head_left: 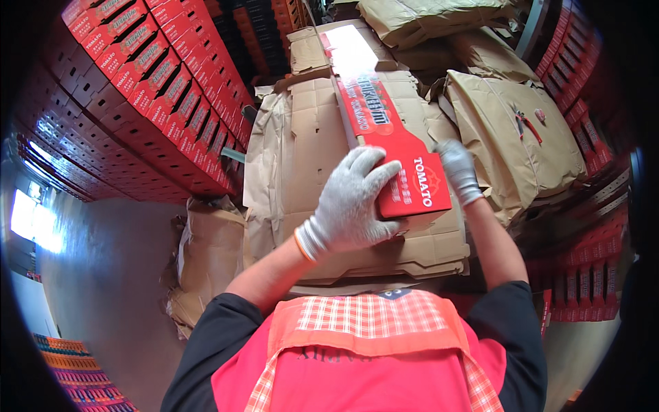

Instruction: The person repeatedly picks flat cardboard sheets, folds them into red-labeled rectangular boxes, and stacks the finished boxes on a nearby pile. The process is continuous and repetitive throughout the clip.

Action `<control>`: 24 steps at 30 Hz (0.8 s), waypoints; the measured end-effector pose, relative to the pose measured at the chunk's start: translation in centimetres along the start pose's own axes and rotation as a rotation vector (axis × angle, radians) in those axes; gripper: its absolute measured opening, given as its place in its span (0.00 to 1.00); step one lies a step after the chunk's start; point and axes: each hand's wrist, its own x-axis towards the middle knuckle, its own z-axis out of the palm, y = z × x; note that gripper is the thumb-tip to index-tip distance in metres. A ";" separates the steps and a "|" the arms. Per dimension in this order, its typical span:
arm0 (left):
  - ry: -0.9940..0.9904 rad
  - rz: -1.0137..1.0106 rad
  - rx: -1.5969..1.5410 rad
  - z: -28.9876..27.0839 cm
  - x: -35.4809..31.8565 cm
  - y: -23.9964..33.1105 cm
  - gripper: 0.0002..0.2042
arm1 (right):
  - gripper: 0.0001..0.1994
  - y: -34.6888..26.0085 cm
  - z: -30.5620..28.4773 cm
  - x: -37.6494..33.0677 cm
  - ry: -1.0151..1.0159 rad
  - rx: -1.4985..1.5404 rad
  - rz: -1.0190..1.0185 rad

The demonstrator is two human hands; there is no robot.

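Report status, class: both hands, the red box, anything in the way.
Left hand gripping near end of red box, fingers over the top. Right hand on its right edge. Box lies on flat cardboard stack. Nothing in the way.

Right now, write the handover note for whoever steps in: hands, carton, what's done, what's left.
Left hand: gloved, gripping the near end of the red carton.
Right hand: gloved, on the carton's right edge.
Carton: long, lying on the pile of flat brown cardboard blanks.
Done: stacks of red cartons stand at left.
Left: this carton is not yet stacked; many blanks remain.
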 end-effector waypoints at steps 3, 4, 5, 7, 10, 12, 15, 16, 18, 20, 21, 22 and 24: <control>0.195 0.031 -0.111 1.8 -0.7 -0.2 0.44 | 0.08 -10.1 -0.9 -0.1 0.173 0.380 -0.324; 0.246 0.034 -0.120 2.3 -1.0 -0.4 0.44 | 0.09 -12.9 -0.4 -1.5 0.145 0.362 -0.362; 0.281 0.026 -0.129 3.1 -1.2 -0.5 0.44 | 0.13 -15.2 0.9 -2.8 0.019 0.179 -0.498; 0.320 0.034 -0.210 4.1 -1.7 -0.8 0.56 | 0.15 -18.5 0.9 -3.2 -0.379 -0.101 -0.319; 0.404 -0.070 -0.309 5.5 -1.8 -0.8 0.66 | 0.21 -20.0 1.7 -3.4 -0.389 -0.465 -0.512; 0.349 -0.208 -0.410 6.1 -1.6 -0.7 0.71 | 0.19 -20.2 1.8 -2.3 -0.500 -0.461 -0.317; 0.180 -0.400 -0.838 6.7 -1.2 -0.8 0.63 | 0.16 -21.0 2.9 -1.0 -0.585 -0.363 -0.045; 0.220 -0.408 -0.862 6.9 -1.1 -0.9 0.61 | 0.15 -21.5 3.3 -0.6 -0.622 -0.392 -0.015; 0.307 -0.343 -0.756 7.2 -1.1 -0.9 0.60 | 0.10 -22.4 4.3 0.0 -0.680 -0.512 0.064; 0.298 -0.363 -0.720 7.5 -1.4 -0.9 0.60 | 0.09 -22.7 5.6 0.4 -0.703 -0.602 -0.281; 0.296 -0.366 -0.702 7.6 -1.7 -0.8 0.61 | 0.08 -22.6 6.2 0.4 -0.704 -0.698 -0.390; 0.293 -0.351 -0.617 7.6 -2.1 -0.8 0.57 | 0.08 -22.1 7.3 0.4 -0.669 -0.602 -0.646; 0.085 -0.408 -0.668 7.3 -3.0 -0.8 0.53 | 0.11 -20.9 9.6 0.0 -0.716 -0.713 -0.763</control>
